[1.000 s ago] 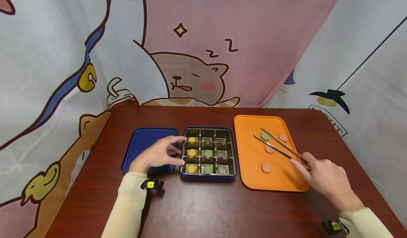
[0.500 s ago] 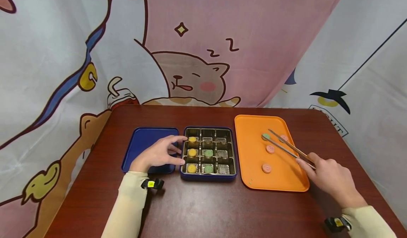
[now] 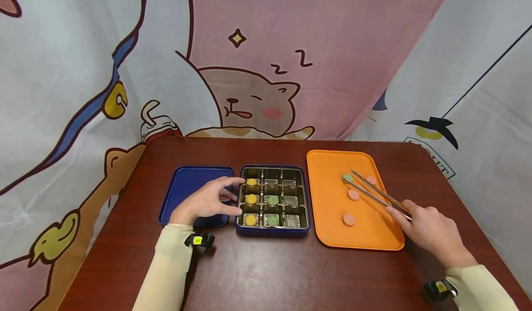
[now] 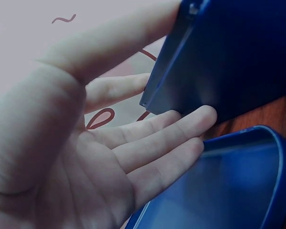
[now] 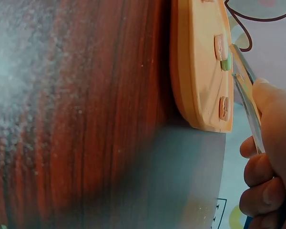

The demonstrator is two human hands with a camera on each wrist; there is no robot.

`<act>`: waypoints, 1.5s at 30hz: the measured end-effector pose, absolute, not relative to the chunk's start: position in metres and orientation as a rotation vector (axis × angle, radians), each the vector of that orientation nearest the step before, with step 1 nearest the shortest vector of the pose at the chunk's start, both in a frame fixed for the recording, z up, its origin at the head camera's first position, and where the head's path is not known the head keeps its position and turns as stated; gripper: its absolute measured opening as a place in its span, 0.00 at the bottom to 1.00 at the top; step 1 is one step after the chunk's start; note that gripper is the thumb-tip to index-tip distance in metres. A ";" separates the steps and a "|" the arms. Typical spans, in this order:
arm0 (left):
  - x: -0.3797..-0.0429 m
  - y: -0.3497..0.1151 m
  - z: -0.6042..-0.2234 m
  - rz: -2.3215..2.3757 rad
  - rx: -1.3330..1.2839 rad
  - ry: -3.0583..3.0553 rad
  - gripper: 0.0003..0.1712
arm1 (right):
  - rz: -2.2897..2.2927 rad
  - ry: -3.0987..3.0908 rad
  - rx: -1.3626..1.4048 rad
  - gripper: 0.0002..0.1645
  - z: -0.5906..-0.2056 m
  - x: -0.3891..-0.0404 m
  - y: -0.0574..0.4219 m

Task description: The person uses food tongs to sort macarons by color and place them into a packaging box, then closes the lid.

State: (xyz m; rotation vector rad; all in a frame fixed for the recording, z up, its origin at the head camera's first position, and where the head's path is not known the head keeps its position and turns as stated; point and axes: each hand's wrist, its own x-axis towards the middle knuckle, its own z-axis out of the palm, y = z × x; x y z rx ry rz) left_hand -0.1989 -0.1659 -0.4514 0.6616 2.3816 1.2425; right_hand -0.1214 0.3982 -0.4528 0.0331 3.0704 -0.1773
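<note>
Pink and white cloth printed with cartoon animals point(image 3: 332, 29) hangs behind a dark red-brown wooden worktop point(image 3: 257, 274). On this we note, at the right, an orange rectangular tray with rounded corners point(image 3: 328, 218); just left of it, a square blue box with a shiny nine-compartment insert point(image 3: 272, 232); and left again, a shallow blue lid-like tray point(image 3: 195, 178). The hands are well apart. We see the left hand point(image 3: 208, 202) reaching over the blue lid-like tray, fingers spread, thumb and fingertips against the box's left side. The right hand point(image 3: 430, 230) pinches long silver metal tongs point(image 3: 381, 192) above the orange tray, their arms parted and their tips about a small round green disc point(image 3: 347, 178); whether they touch it we cannot tell. Around it lie three small round pink discs point(image 3: 348, 219): one beyond the tongs, one just nearer us, one further forward. In the box we count three small yellow discs point(image 3: 251, 199) down the left column, two green discs point(image 3: 272, 200) in the middle and near compartments of the centre column.
</note>
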 end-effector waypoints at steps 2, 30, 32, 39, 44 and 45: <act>-0.199 -0.166 -0.451 1.243 0.662 2.381 0.50 | -0.177 3.073 0.026 0.44 -0.454 -0.122 0.398; -0.199 -0.166 -0.452 1.249 0.656 2.372 0.50 | -0.196 3.081 -0.010 0.39 -0.462 -0.128 0.396; -0.199 -0.166 -0.452 1.245 0.654 2.375 0.51 | -0.197 3.082 -0.008 0.38 -0.462 -0.127 0.396; -0.198 -0.166 -0.452 1.242 0.646 2.374 0.51 | -0.191 3.080 -0.018 0.38 -0.463 -0.127 0.396; -0.199 -0.167 -0.453 1.241 0.654 2.376 0.51 | -0.201 3.077 -0.014 0.38 -0.463 -0.127 0.396; -0.199 -0.167 -0.453 1.240 0.657 2.376 0.51 | -0.204 3.077 -0.012 0.39 -0.463 -0.126 0.397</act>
